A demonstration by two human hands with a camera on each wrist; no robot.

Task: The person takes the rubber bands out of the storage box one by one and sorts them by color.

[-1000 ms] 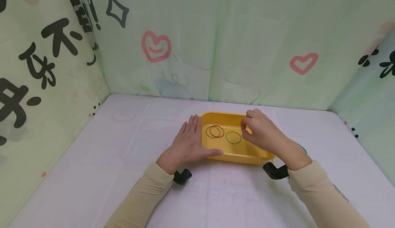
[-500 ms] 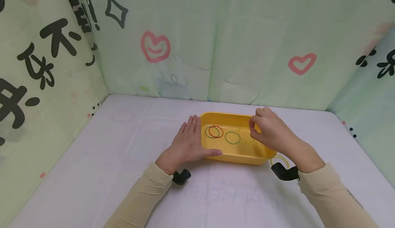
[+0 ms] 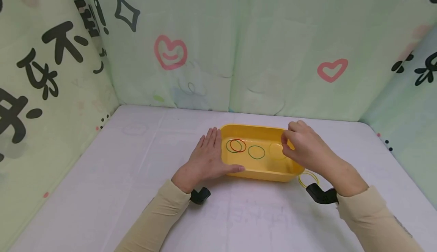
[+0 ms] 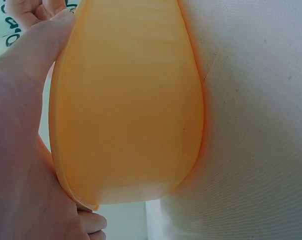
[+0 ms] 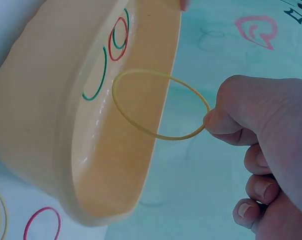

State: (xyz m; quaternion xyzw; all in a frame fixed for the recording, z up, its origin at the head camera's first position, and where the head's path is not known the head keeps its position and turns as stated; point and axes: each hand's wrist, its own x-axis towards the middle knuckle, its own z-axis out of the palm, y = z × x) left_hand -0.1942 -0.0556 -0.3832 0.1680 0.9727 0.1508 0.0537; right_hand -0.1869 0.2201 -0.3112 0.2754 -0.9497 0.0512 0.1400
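Note:
My right hand (image 3: 308,147) pinches a yellow rubber band (image 5: 168,138) between thumb and index finger. Over the right part of the yellow plastic tray (image 3: 263,175), the band hangs as a wide loop. The other fingers of that hand are curled, as the right wrist view shows. At the tray's left end rests my left hand (image 3: 206,159), fingers straight along the rim and thumb reaching over the front edge. On the tray floor lie a red rubber band (image 5: 110,45) overlapping a green one, and a separate green rubber band (image 3: 256,159).
Outside the tray's front right corner, yellow rubber bands (image 3: 318,179) lie on the white tabletop (image 3: 239,214). A pinkish-red rubber band (image 5: 43,208) lies near them in the right wrist view. Printed cloth (image 3: 280,36) encloses the table at the back and sides.
My right hand has moved rightward over the tray with the yellow rubber band, uncovering more of the tray floor. My left hand has stayed on the tray's left end.

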